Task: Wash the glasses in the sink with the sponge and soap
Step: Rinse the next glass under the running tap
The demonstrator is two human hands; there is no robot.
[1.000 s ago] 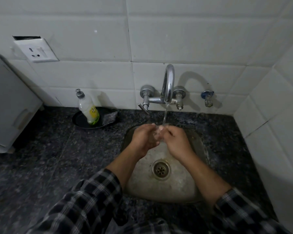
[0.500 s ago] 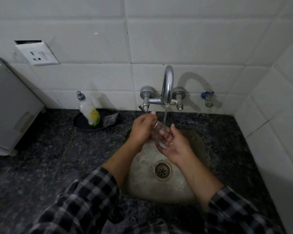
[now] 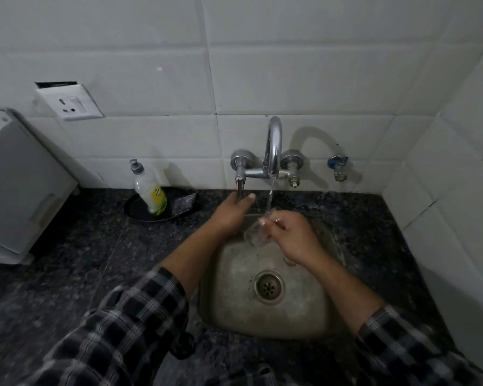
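My right hand (image 3: 289, 236) grips a clear glass (image 3: 255, 232), tilted under the thin stream of water from the chrome tap (image 3: 273, 146), over the back of the steel sink (image 3: 304, 307). My left hand (image 3: 232, 210) reaches up to the tap's left lever handle (image 3: 239, 188), fingers round it and thumb across it. The soap bottle (image 3: 149, 188) stands on a black dish (image 3: 135, 211) left of the tap, with a dark sponge (image 3: 183, 203) beside it.
A dark speckled stone counter (image 3: 81, 260) surrounds the sink. A white appliance (image 3: 20, 188) stands at the far left. On the tiled wall are a socket (image 3: 70, 101) and a small blue valve (image 3: 338, 165). The drain (image 3: 268, 286) lies open in the sink floor.
My left hand has let go of the glass and moved up to the tap's left handle. My right hand alone now holds the glass under the water.
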